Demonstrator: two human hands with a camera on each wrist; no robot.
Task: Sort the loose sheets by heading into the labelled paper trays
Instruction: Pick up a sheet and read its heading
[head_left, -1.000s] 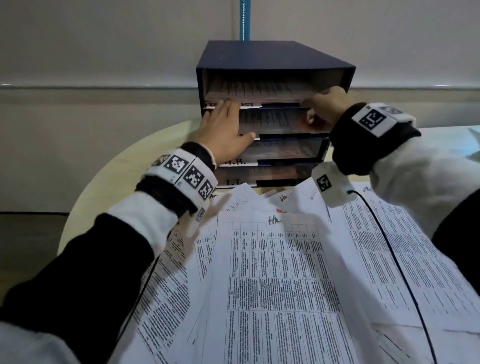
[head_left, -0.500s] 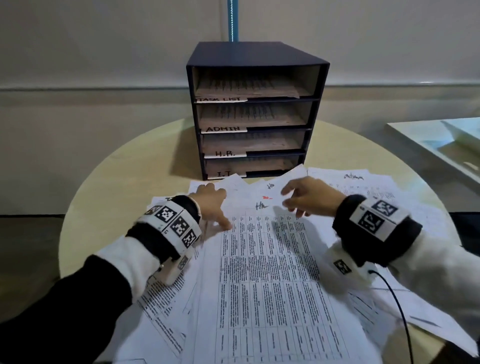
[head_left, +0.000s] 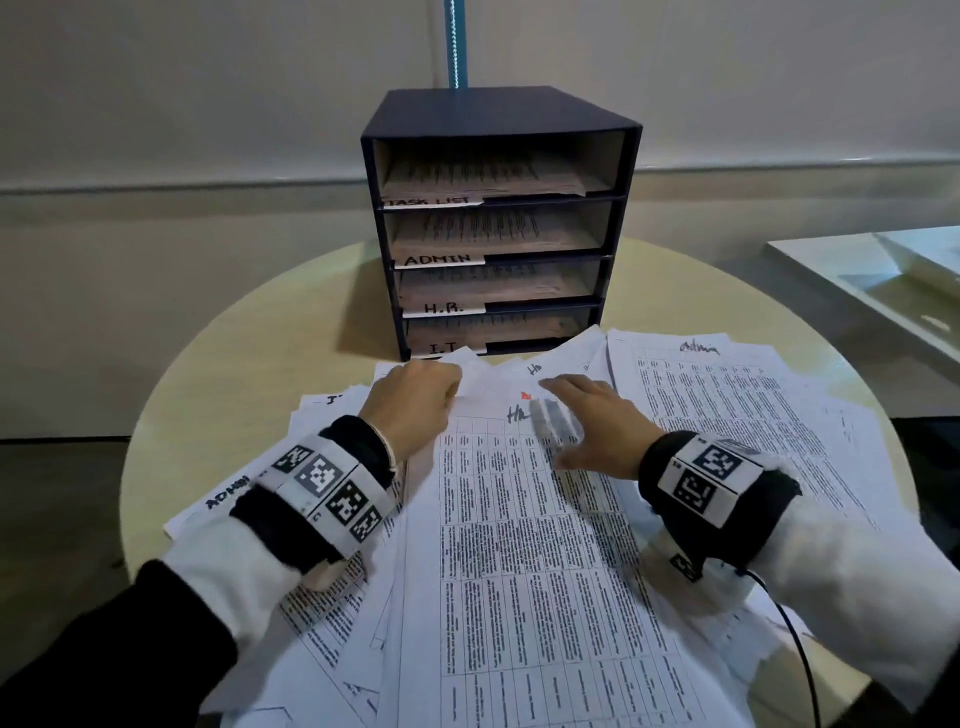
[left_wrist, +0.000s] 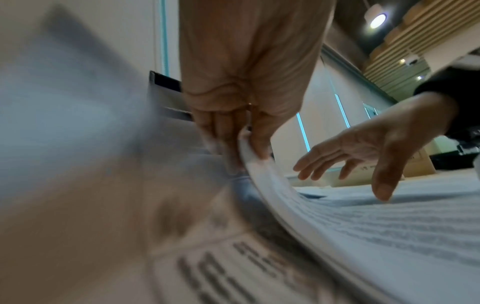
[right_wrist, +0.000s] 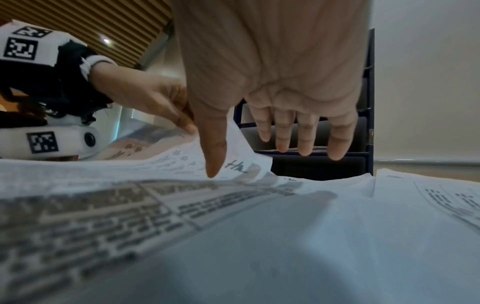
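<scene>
**Left hand pinches the top "HR" sheet as the right hand hovers open**

While the left hand (head_left: 415, 402) curls at about ten o'clock of the paper spread, its thumb and fingers (left_wrist: 223, 131) are clamped on the upper left corner of the top sheet (head_left: 524, 545), a printed table with "HR" handwritten at its head. Seen from the left wrist, that corner is lifted and the sheet bends up off the papers beneath; whether more than one sheet is caught in the pinch cannot be told. At about one o'clock of the same sheet, the right hand (head_left: 592, 431) is spread above the heading with its fingers (right_wrist: 306, 131) straight and slightly apart, holding nothing; its thumb points down toward the page, and contact with the paper cannot be told.

Under and around the top sheet lie the loose sheets (head_left: 753, 415), fanned untidily over the near half of the round table (head_left: 249, 374). One at two o'clock bears the heading "Admin"; another at nine o'clock shows "ADMIN" along its edge.

At twelve o'clock, just beyond the papers, stands the dark tray unit (head_left: 498, 218) with four slots stacked one above another, labelled from the top "TASK LIST", "ADMIN", "H.R." and "I.T.". Each slot holds paper. The far edges of the loose sheets reach the foot of the unit, partly covering the lowest slot's front.

A black cable (head_left: 800, 654) runs from the right wrist band toward five o'clock.
</scene>
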